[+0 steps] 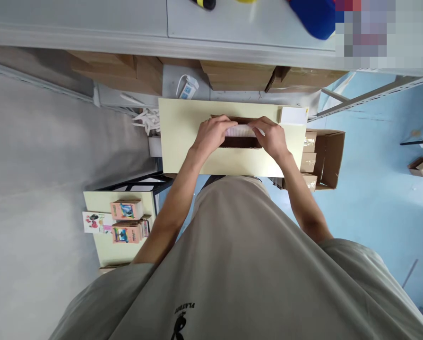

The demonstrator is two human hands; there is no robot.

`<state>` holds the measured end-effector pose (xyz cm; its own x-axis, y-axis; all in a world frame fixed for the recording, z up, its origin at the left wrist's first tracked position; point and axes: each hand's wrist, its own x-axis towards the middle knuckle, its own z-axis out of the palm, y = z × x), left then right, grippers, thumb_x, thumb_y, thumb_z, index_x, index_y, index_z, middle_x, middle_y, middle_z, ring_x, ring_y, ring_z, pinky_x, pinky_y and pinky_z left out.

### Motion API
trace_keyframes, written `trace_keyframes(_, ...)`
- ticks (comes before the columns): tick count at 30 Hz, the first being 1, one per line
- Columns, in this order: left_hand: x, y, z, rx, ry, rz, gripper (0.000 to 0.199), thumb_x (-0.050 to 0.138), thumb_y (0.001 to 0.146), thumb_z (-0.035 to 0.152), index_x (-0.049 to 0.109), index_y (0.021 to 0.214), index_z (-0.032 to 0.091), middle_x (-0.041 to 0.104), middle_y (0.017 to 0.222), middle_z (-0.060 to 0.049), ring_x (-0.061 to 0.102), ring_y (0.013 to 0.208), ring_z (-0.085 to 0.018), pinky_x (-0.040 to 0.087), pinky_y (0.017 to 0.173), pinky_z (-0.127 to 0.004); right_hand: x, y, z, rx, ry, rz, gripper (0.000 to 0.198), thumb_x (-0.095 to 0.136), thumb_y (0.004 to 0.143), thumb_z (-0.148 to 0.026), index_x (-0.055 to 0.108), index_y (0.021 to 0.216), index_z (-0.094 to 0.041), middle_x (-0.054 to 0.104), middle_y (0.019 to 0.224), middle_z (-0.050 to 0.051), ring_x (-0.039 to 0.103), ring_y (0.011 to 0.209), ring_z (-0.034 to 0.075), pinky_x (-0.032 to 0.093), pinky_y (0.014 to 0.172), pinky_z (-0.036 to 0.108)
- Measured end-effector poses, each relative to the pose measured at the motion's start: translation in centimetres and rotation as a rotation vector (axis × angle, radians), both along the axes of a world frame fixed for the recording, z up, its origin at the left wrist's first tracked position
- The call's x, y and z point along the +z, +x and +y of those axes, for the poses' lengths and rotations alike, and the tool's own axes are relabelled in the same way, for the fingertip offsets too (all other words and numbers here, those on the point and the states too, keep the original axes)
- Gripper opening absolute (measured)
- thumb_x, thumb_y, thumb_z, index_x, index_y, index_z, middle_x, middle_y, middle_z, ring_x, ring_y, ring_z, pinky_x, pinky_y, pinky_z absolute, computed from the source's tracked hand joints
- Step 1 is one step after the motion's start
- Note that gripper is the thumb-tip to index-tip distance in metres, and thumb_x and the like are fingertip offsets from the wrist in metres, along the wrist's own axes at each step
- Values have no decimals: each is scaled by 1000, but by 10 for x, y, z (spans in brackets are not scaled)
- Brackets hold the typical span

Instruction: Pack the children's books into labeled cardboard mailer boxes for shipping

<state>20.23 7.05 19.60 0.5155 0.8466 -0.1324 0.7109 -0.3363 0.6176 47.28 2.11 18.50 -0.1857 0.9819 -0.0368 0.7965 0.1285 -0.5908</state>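
Observation:
An open brown cardboard box sits on a pale yellow tabletop in front of me. Inside its opening is a whitish, faintly pink piece with fine lines across it; its exact kind is unclear. My left hand reaches over the box's left end, fingers bent and closed on the left edge of that piece. From the other side, my right hand pinches its right edge, thumb below the fingers. Both hands partly hide the box's ends. A flat white box lies at the tabletop's right back corner.
Cardboard boxes line the shelf behind, under a grey upper shelf. A white power strip lies there. Right of the table stands an open carton. At lower left, a second table holds stacked books.

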Motion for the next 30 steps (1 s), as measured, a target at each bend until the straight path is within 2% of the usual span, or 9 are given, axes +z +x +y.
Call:
trace_keyframes(7, -46, 4, -5, 9, -61, 115, 52, 58, 109, 11, 89, 148, 25, 88, 140, -13, 80, 132, -36, 64, 119, -52, -35, -3, 5, 68, -137, -106, 37, 61, 116, -14, 90, 135, -25, 89, 142, 11, 84, 126, 35, 70, 113, 53)
trace_keyframes(11, -59, -21, -15, 146, 42, 12, 51, 56, 112, 13, 84, 154, 23, 83, 153, -13, 75, 143, -34, 61, 129, -51, -38, 15, -7, -42, -9, -46, 41, 52, 121, -20, 87, 142, -23, 87, 143, 14, 78, 136, 36, 71, 113, 54)
trace_keyframes(13, -63, -42, -22, 275, 99, -49, 49, 54, 115, 14, 81, 154, 24, 80, 154, -12, 73, 146, -33, 60, 132, -49, -38, 32, -19, -140, 33, -6, 42, 49, 122, -24, 86, 142, -23, 86, 140, 16, 80, 130, 35, 73, 107, 53)
trace_keyframes(16, -72, -72, -31, 453, 94, -84, 43, 57, 114, 15, 80, 150, 23, 79, 148, -14, 78, 135, -30, 67, 120, -44, -44, 56, -34, -237, -33, 72, 38, 55, 118, -27, 86, 139, -21, 85, 136, 18, 85, 107, 32, 76, 96, 52)
trace_keyframes(18, -78, -82, -34, 494, 28, -95, 37, 62, 112, 17, 80, 144, 23, 79, 143, -14, 82, 119, -27, 72, 105, -39, -52, 63, -39, -259, -111, 141, 35, 62, 115, -31, 86, 139, -20, 86, 134, 18, 86, 99, 30, 77, 92, 52)
trace_keyframes(21, -83, -78, -37, 435, -78, -135, 33, 70, 108, 19, 81, 139, 23, 81, 137, -12, 83, 103, -22, 74, 94, -35, -66, 58, -39, -262, -189, 250, 39, 73, 110, -39, 86, 142, -21, 87, 133, 16, 86, 103, 30, 78, 94, 51)
trace_keyframes(24, -83, -63, -38, 338, -138, -177, 34, 76, 105, 22, 82, 138, 23, 83, 137, -11, 83, 102, -21, 74, 94, -36, -76, 41, -33, -234, -231, 316, 39, 78, 106, -42, 88, 139, -22, 87, 134, 15, 86, 102, 30, 78, 97, 52)
trace_keyframes(27, -81, -51, -39, 249, -185, -173, 32, 83, 104, 28, 84, 136, 23, 83, 140, -11, 84, 108, -24, 74, 101, -41, -79, 25, -31, -145, -272, 320, 38, 81, 105, -47, 90, 134, -24, 84, 140, 15, 86, 100, 29, 78, 102, 54)
trace_keyframes(30, -83, -49, -41, 200, -201, -150, 42, 93, 101, 39, 84, 139, 24, 83, 147, -13, 83, 125, -31, 70, 115, -49, -77, 19, -33, -39, -264, 269, 53, 93, 98, -54, 87, 141, -25, 81, 154, 16, 86, 120, 37, 73, 115, 60)
